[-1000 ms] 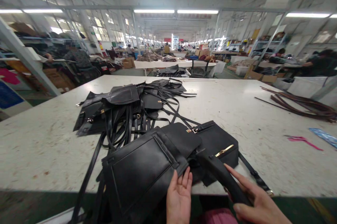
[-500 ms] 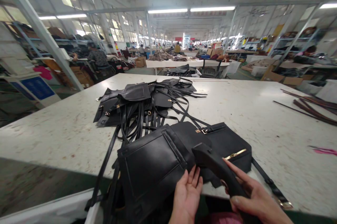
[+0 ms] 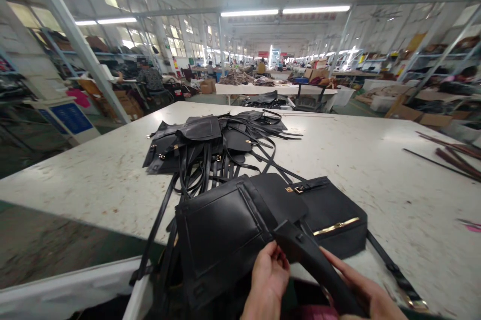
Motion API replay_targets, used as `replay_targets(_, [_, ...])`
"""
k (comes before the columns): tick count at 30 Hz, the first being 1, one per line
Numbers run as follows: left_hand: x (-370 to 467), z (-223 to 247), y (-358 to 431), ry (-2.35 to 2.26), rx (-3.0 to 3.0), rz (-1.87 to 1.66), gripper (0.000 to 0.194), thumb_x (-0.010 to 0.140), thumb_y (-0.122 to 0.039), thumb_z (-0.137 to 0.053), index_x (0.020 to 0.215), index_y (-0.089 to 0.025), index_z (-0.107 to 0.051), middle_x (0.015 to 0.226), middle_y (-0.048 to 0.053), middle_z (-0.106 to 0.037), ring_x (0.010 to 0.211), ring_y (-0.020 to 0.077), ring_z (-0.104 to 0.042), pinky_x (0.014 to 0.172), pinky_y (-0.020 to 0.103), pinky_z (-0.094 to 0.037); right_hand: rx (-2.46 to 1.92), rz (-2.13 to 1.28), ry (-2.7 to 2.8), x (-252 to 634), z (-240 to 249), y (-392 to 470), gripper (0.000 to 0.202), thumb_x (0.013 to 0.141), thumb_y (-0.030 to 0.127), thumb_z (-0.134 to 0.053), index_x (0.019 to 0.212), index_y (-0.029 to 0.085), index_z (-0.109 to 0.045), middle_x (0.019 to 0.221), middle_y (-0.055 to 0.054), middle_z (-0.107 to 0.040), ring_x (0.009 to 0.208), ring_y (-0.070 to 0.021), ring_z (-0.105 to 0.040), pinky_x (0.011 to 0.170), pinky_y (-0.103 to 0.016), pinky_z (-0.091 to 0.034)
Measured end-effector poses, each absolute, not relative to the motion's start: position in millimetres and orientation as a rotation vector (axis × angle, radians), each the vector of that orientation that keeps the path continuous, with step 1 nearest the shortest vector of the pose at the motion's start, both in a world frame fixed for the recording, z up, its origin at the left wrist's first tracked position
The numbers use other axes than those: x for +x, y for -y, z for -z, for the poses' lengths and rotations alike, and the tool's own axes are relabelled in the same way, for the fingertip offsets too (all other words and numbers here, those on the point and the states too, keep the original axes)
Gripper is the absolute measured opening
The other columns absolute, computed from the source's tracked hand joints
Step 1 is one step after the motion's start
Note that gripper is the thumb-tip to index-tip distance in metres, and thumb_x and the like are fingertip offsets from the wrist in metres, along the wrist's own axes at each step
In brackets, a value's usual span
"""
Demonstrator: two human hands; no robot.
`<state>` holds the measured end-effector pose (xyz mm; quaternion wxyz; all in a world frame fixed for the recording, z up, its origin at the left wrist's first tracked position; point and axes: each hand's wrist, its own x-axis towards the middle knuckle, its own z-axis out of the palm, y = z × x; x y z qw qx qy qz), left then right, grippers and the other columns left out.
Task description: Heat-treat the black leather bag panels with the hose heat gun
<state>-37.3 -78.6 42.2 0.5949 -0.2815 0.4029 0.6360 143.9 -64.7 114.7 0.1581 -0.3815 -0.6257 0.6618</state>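
Note:
A black leather bag [image 3: 220,230] lies flat over the table's near edge, its stitched panel facing up. Beside it, a flap and a bag body with a gold zipper [image 3: 336,226] rest on the tabletop. My right hand [image 3: 363,282] is closed around a wide, thick black leather strip [image 3: 315,265], whose far end rises above the bag's right edge. Fingers curled and thumb drawn in, my left hand [image 3: 269,272] is at that edge, just below the strip's end; what it pinches is hidden.
A heap of black leather bags and straps [image 3: 203,134] lies farther back on the white table [image 3: 361,160]. A buckled strap [image 3: 396,270] hangs near the right front edge. Brown strips [image 3: 451,157] and pink-handled scissors [image 3: 471,226] lie at right. A person [image 3: 149,79] sits at back left.
My left hand's fingers have gone from extended, palm up, to curled at the bag's edge. The strip and my right hand have moved slightly lower, and the view has shifted left.

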Motion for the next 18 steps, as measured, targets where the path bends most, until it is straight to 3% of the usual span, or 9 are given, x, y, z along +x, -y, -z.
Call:
replay_targets(4, [-40.5,-41.6,85.4,-0.970,-0.582,-1.446,0.018,0.070,-0.009,-0.053,0.054,-0.014,-0.050,0.049,-0.001,-0.051,0.046,0.0095,-0.049,0.054,0.023,-0.038,-1.094,-1.941,1.814,138.4,-121.4,62.7,0.080,0.057,0.022,-0.065,0.132,0.024,-0.037,0.094,0.001,-0.064,0.077,-0.0205,-0.057,0.062,-0.020,-0.044])
replay_targets(9, [-34.5,-39.8,91.4,-1.075,-0.449,-1.454,0.015,0.064,-0.006,-0.052,0.050,-0.013,-0.052,0.045,0.001,-0.050,0.045,0.0099,-0.047,0.049,0.023,-0.032,-1.150,-2.010,1.793,146.7,-119.6,60.9,0.082,0.060,0.028,-0.064,0.135,0.024,-0.030,0.075,0.004,-0.062,0.053,-0.0129,-0.052,0.046,-0.018,-0.040])
replay_targets(11, [-24.3,-40.4,92.9,-1.151,-0.364,-1.485,0.015,0.060,-0.005,-0.053,0.047,-0.012,-0.054,0.045,0.002,-0.052,0.045,0.0100,-0.046,0.049,0.023,-0.030,-1.183,-1.900,1.826,148.5,-118.5,57.1,0.081,0.061,0.027,-0.065,0.134,0.026,-0.031,0.077,0.004,-0.063,0.061,-0.0154,-0.057,0.053,-0.018,-0.044])
replay_targets(15, [1.3,-44.2,85.5,-1.285,-0.172,-1.519,0.013,0.053,-0.005,-0.058,0.041,-0.009,-0.057,0.041,0.005,-0.052,0.042,0.0093,-0.040,0.049,0.025,-0.028,-1.242,-1.608,1.878,152.6,-119.3,51.9,0.079,0.063,0.030,-0.068,0.134,0.028,-0.033,0.096,0.003,-0.066,0.095,-0.0243,-0.057,0.076,-0.022,-0.047])
replay_targets(18, [13.2,-44.1,77.6,-1.289,-0.070,-1.532,0.007,0.053,-0.009,-0.062,0.046,-0.008,-0.061,0.046,0.006,-0.056,0.045,0.0109,-0.043,0.049,0.025,-0.031,-1.261,-1.507,1.922,157.6,-120.8,56.8,0.083,0.063,0.033,-0.069,0.136,0.026,-0.029,0.107,0.000,-0.064,0.095,-0.0270,-0.059,0.074,-0.024,-0.050])
